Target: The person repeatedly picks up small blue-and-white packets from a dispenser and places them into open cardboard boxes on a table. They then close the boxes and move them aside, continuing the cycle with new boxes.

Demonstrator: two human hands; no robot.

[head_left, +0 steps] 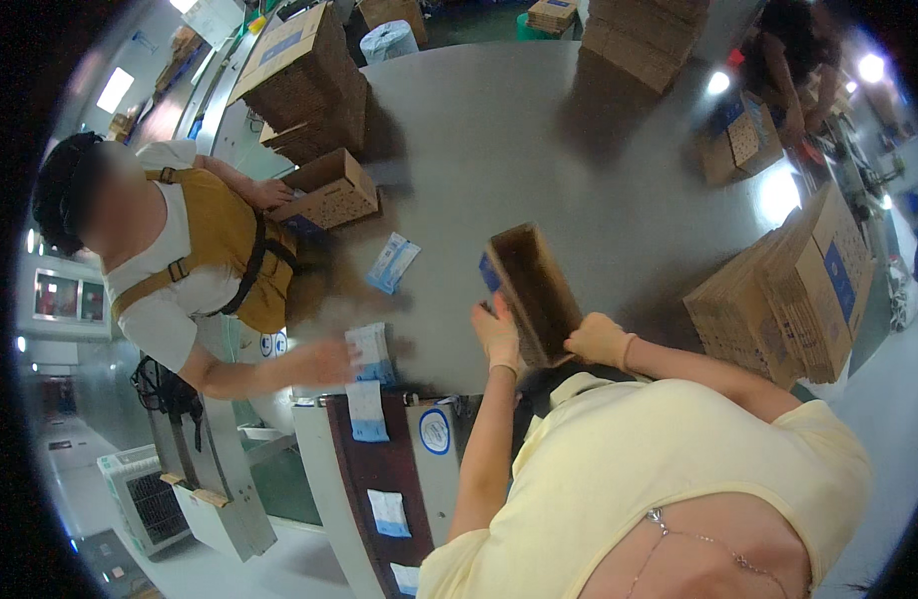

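An open cardboard box (522, 246), long and narrow, stands on the grey metal table (449, 150) in front of me; its inside shows bare brown walls. My left hand (496, 331) holds its left side close to the near end, fingers bent against the cardboard. At the near right corner my right hand (599, 340) grips the box's edge. Left of the box, a blue-and-white packet (393, 263) lies on the table. More such packets (367, 411) rest at the table's edge and on a dark conveyor belt (364, 499).
A co-worker (205, 240) at the left has one hand at another open box (329, 190) and the other, blurred, over the packets. Flattened cartons (793, 290) are stacked at the right, with more stacks (309, 80) at the back. Another person (793, 70) works at the far right.
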